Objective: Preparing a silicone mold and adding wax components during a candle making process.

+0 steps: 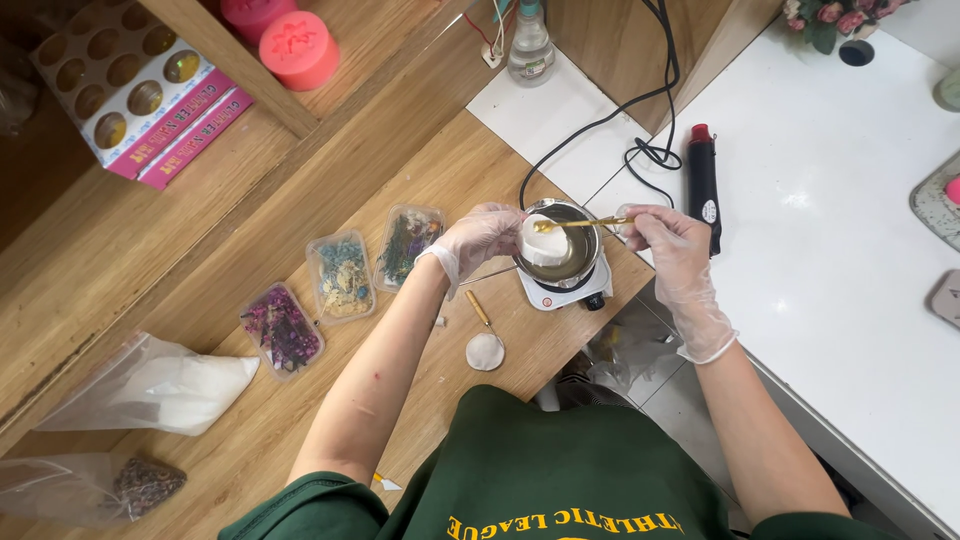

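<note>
While the spoon (580,224) scoops it, the cup (545,241) holds white wax.

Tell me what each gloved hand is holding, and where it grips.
Left hand grips the small white cup around its side; right hand pinches the thin gold spoon at its handle end.

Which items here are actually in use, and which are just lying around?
In use:
left hand holding a small white cup
right hand holding a gold spoon over the cup
metal pot on a small white hot plate

Lying about:
three trays of dried flowers
black heat gun
bag of white granules
pink candles
spray bottle
</note>
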